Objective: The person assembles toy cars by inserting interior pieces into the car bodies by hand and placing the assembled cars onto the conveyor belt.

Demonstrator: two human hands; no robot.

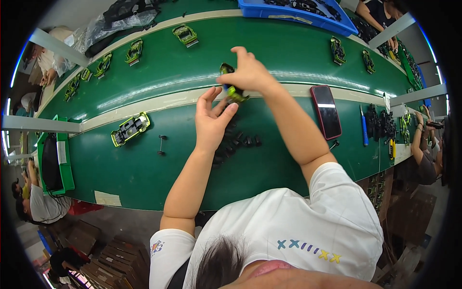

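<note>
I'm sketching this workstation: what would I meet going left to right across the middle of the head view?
Green crate → resting green car body → small black axle → hand-held green car body → phone → blue-handled tool.

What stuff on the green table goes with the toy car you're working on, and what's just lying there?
Probably for the job:
- green toy car at the left hand and right hand
- small black parts
- another green-and-black car
- black rod with thick ends

Probably just lying about:
- phone
- pale flat piece
</note>
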